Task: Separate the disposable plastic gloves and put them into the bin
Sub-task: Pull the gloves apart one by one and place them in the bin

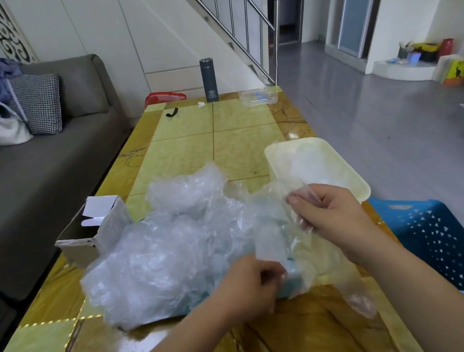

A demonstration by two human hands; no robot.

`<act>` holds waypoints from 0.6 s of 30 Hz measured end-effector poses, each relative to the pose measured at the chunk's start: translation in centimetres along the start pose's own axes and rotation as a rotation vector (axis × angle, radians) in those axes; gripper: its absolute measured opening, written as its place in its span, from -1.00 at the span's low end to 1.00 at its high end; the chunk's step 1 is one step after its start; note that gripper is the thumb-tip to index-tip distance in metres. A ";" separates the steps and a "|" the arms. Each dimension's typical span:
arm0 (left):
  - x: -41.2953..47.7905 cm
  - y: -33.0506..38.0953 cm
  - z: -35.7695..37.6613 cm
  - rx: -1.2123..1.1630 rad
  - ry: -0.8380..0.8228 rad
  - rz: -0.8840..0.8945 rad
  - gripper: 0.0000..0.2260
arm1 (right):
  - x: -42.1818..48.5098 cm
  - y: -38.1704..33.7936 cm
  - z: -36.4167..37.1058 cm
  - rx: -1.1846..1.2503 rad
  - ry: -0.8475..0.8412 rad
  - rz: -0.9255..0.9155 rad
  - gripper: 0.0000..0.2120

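A big crumpled pile of clear plastic gloves (164, 255) lies on the yellow-green table (214, 145). My right hand (333, 215) pinches the top edge of one clear glove (281, 228) and holds it up just right of the pile. My left hand (250, 284) grips the lower part of the same glove stack near a pale blue packet. A cream plastic bin (344, 171) stands on the table's right side, just beyond my right hand, with some clear plastic inside.
An open cardboard box (94, 232) stands at the table's left edge. A dark flask (209, 79), a black clip and a clear tray sit at the far end. A blue perforated basket (436, 238) is off the table's right edge. A grey sofa runs along the left.
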State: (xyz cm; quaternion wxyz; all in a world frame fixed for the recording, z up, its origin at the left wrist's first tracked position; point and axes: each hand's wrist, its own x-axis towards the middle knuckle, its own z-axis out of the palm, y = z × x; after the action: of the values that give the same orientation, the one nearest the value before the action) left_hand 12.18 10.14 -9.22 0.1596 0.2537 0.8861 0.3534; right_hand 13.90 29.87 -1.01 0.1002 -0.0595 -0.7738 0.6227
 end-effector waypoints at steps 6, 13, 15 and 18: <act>-1.2 1.0 -5.7 -0.916 0.245 -0.233 -0.84 | 0.0 -1.8 -1.0 0.228 -0.098 0.065 -0.83; -4.7 0.9 -7.7 -1.379 -0.029 -0.179 -0.74 | -0.7 -3.1 -0.7 0.575 -0.355 0.297 -0.84; -5.4 0.9 -7.5 -1.347 -0.072 -0.188 -0.68 | -0.7 -2.8 -0.4 0.555 -0.366 0.341 -0.67; -5.7 0.5 -6.9 -1.224 -0.075 -0.247 -0.60 | -1.3 -2.5 0.5 0.428 -0.427 0.385 -0.77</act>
State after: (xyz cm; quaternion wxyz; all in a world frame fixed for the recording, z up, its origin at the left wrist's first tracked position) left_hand 13.81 3.51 -3.42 0.3469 0.0242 0.5397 0.7667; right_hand 15.17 28.52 1.26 -0.1726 -0.0502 -0.6041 0.7764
